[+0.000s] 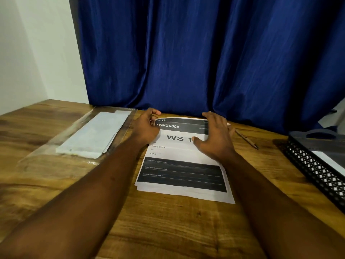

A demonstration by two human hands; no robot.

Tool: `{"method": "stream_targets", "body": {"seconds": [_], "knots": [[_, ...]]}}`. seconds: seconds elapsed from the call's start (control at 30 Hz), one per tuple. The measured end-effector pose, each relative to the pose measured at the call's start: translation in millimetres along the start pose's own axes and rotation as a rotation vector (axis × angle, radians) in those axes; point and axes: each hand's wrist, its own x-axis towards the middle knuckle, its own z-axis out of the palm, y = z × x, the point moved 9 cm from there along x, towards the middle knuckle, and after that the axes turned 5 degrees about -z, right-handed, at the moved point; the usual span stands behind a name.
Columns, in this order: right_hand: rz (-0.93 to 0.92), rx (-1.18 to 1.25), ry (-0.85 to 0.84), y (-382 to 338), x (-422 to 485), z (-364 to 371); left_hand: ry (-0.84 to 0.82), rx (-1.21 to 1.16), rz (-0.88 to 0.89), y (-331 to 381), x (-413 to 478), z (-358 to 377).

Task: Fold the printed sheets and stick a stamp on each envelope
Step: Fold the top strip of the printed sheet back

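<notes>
A small stack of printed sheets [182, 174], black bands and large "WS 1" lettering on top, lies flat in the middle of the wooden table [168, 230]. My left hand [147, 126] pinches the far left corner of the top sheet, which curls up slightly. My right hand [214, 135] lies palm down on the far right part of the stack, fingers spread. A pile of white envelopes [95, 136] rests on a clear plastic sleeve [37, 156] at the left. No stamp is visible.
A pen [246, 138] lies just right of the sheets. A black mesh tray [315, 165] holding a paper stands at the right edge. A blue curtain [205, 53] hangs right behind the table; a white wall is at the left.
</notes>
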Motion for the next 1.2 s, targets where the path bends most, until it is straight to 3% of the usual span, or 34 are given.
{"method": "stream_targets", "body": {"seconds": [0.27,0.6,0.8,1.2], "knots": [[-0.17,-0.173,0.057,-27.5,2.5,-10.5,-0.066,0.198,0.248,19.8,-6.4,11.2],[-0.132,-0.134,-0.183,-12.9,5.6,16.8,-0.299,0.484,0.298,19.7,-13.7,41.1],[-0.023,-0.132,-0.492,-16.6,-8.1,21.3,-0.265,0.466,0.285,20.1,-16.4,45.7],[-0.121,-0.034,-0.623,-60.8,-21.1,57.2,-0.295,0.503,0.311,11.8,-13.0,56.6]]}}
